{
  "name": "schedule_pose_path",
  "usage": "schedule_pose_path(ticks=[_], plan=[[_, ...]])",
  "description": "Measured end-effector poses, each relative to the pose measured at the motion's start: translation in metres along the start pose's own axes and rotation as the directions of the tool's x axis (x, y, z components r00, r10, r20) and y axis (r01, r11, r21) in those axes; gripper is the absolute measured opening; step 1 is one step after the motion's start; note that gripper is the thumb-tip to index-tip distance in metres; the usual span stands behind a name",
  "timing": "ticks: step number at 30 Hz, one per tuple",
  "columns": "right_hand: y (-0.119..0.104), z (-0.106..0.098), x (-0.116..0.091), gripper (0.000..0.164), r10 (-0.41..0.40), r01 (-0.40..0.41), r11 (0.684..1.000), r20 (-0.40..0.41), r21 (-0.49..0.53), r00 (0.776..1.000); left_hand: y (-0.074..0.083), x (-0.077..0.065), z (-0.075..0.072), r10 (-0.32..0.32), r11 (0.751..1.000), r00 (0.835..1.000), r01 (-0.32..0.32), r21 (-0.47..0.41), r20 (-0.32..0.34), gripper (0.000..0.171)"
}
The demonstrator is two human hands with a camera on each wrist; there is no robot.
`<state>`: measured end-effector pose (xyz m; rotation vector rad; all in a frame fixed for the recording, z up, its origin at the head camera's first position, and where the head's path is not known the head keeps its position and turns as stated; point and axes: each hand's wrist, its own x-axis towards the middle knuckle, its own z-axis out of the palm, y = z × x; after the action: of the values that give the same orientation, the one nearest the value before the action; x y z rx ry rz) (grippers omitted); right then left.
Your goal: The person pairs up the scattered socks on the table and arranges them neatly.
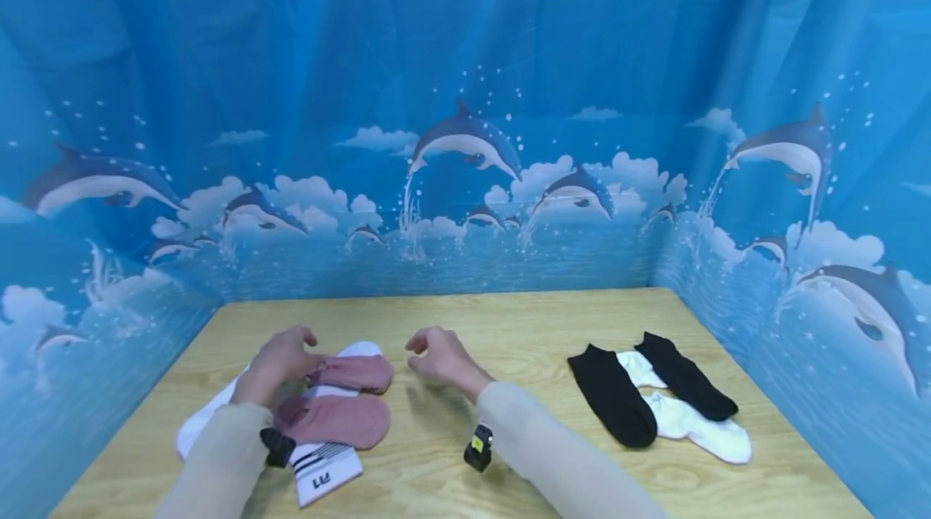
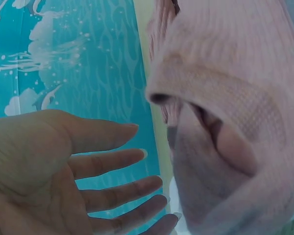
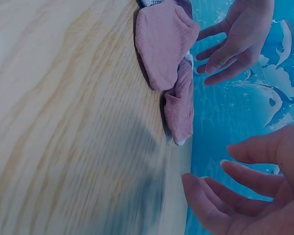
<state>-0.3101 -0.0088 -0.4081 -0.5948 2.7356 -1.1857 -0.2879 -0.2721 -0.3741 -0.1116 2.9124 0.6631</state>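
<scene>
and here, both hands are free: the left hand (image 1: 279,363) has its grip wide beside the pink socks (image 1: 338,420), the right hand (image 1: 441,359) curves loosely, gap showing, holding nothing. pinks lie across white socks (image 1: 329,478) on the left; black socks (image 1: 614,399) overlap more white ones (image 1: 716,440) on the right. both groups look laid out, i'd judge; what's left, i can't tell. a pale wood-grain counter (image 1: 502,317) below, blue dolphin curtains (image 1: 465,42) on the far, left and right sides!
</scene>
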Motion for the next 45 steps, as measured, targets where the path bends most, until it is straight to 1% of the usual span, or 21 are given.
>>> schedule_pose_path(ticks=[5,11,18,25,30,33,37,40,42,45], plan=[[-0.002,0.003,0.003,0.024,0.013,-0.013,1.000,-0.010,0.003,1.000,-0.006,0.002,0.000,-0.001,1.000,1.000,0.001,0.010,0.018,0.049],[-0.004,0.013,0.009,0.024,0.058,-0.058,0.998,0.016,0.018,0.998,-0.008,0.007,0.000,-0.058,0.998,0.997,0.058,-0.014,0.055,0.048],[-0.006,0.022,0.014,0.025,0.079,-0.080,0.996,0.026,0.025,0.996,-0.012,0.010,0.003,-0.037,0.999,0.998,0.039,-0.031,0.057,0.046],[-0.005,0.025,0.014,0.023,0.092,-0.092,0.995,0.007,0.029,0.996,-0.013,0.014,0.002,-0.074,0.994,0.995,0.080,-0.075,0.073,0.043],[-0.006,0.030,0.015,0.024,0.134,-0.133,0.984,0.003,0.115,0.991,-0.014,0.015,0.003,-0.104,0.986,0.991,0.115,-0.120,0.088,0.040],[-0.007,0.033,0.016,0.024,0.148,-0.146,0.980,0.001,0.136,0.989,-0.015,0.015,0.005,-0.108,0.986,0.991,0.118,-0.115,0.083,0.038],[-0.006,0.037,0.016,0.023,0.153,-0.150,0.981,-0.012,0.125,0.988,-0.015,0.016,0.007,-0.097,0.990,0.993,0.103,-0.092,0.064,0.036],[-0.006,0.038,0.016,0.019,0.153,-0.150,0.982,-0.020,0.117,0.988,-0.015,0.017,0.007,-0.115,0.988,0.991,0.121,-0.100,0.066,0.036],[-0.007,0.039,0.016,0.016,0.149,-0.146,0.984,-0.026,0.100,0.988,-0.015,0.018,0.007,-0.135,0.983,0.988,0.143,-0.111,0.075,0.036],[-0.008,0.039,0.018,0.016,0.138,-0.135,0.989,-0.037,0.058,0.990,-0.014,0.020,0.006,-0.147,0.980,0.986,0.157,-0.125,0.085,0.038]])
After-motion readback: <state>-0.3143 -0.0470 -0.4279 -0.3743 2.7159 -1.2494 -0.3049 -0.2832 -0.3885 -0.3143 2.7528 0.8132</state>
